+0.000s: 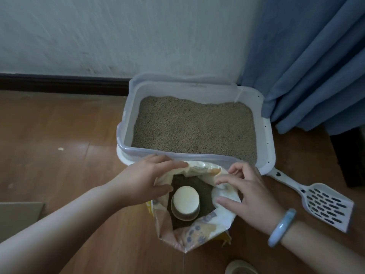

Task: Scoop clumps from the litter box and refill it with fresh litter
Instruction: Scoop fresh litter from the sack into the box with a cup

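Brown wooden plank floor [69, 135]. White wall [118, 36] behind, dark skirting strip [59, 84] along its bottom. Blue cloth curtain [316, 66] at right.

White plastic litter box [267, 135] against wall, beside curtain, sandy beige litter [193, 125] inside. White holey plastic scoop [325, 204] flat on floor, right of box.

Open white-and-yellow litter bag [197, 234] just in front of box. Blue paw prints on it, words too blurry to read. Upside-down white cup [186, 200] inside bag.

Left hand [146, 180] holds bag's left edge, thumb inside. Right hand [252, 194], pale blue bangle [282, 227] on wrist, bent fingers pinch right edge.
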